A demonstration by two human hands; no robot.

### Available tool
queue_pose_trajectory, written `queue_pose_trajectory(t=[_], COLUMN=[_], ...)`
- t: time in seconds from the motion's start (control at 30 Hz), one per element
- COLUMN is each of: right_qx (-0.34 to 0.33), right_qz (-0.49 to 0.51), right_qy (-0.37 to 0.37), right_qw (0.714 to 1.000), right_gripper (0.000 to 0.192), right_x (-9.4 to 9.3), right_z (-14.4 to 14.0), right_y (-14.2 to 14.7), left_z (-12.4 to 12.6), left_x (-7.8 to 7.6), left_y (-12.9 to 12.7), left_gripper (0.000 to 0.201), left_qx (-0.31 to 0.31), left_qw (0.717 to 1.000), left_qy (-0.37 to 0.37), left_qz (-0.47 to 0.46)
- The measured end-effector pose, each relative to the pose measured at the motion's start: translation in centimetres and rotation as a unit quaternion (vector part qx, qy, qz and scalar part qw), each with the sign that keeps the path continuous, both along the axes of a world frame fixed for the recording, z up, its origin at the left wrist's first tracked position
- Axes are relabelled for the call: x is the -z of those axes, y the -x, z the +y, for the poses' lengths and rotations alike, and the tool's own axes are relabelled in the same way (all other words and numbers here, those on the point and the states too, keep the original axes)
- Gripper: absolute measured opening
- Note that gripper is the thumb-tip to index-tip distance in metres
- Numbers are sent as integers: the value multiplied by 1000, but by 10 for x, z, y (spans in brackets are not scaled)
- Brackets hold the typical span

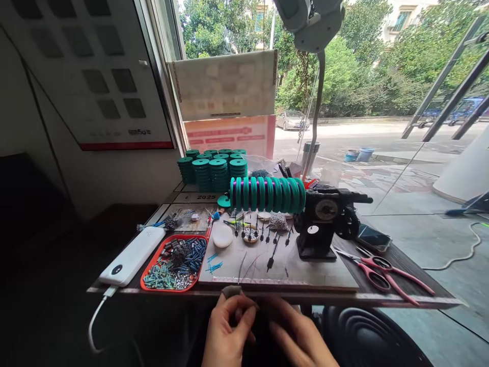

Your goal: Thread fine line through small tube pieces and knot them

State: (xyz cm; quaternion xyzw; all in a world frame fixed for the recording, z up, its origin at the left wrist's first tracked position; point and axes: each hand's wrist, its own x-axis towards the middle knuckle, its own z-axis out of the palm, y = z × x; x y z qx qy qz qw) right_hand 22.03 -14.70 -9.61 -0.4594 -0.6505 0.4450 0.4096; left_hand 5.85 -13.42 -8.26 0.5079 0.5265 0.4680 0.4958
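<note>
My left hand [228, 334] sits low at the near edge of the table [416, 270], fingers curled in, thumb and forefinger pinched close. Whatever I'm pinching is too small and dark to make out, so I can't say for sure there's anything in the grip. My right hand [301, 339] is right beside it, fingers bent inward toward the left; whether it grips anything I cannot tell either. Just above my left fingertips a small grey pad [231, 291] perches on the table edge.

Moving out: thin dark wires [241, 267] trail across the pale work board [324, 275] toward my hands. Further up the board, a row of little black spring floats [267, 237] and a round white disc [222, 236]. Left of the board, the orange tray [147, 272] is heaped with blue, green and silver small parts [178, 262], and beside that lies a white power bank [132, 256] with its cable hanging off the edge.

Right of centre, a black hand-crank winding machine [323, 221] stands on the board, a long row of teal spools [267, 193] threaded on its shaft, sticking out to the left. More teal spools sit stacked [212, 171] behind. Red-handled scissors [382, 272] lie at the right, a phone [372, 237] just beyond them.
</note>
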Motion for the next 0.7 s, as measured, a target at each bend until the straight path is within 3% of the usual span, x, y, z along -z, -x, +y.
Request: queue_pose_trajectory(t=[0.2, 0.3, 0.4, 0.5, 0.6, 0.7], right_qx=[21, 47, 17, -69, -126, -134], right_qz=[53, 166, 372, 508, 569, 594], right_qy=[-24, 61, 214, 258, 223, 206], right_qw=[998, 983, 903, 819, 782, 766], right_gripper=[40, 32, 29, 25, 11, 6], right_x=[-8, -7, -5, -11, -21, -25], right_z=[2, 2, 6, 14, 19, 21], right_y=[1, 1, 5, 12, 17, 18], left_z=[2, 2, -2, -7, -8, -7], left_x=[-8, -16, -24, -29, -29, -21], left_y=[-6, -4, -5, -8, -11, -14], left_gripper=[16, 14, 13, 15, 23, 27], left_qx=[52, 90, 110, 91, 60, 52], left_qw=[993, 993, 994, 995, 995, 988], left_qy=[-40, -18, -1, -32, -73, 0], left_qz=[96, 78, 26, 11, -21, -144])
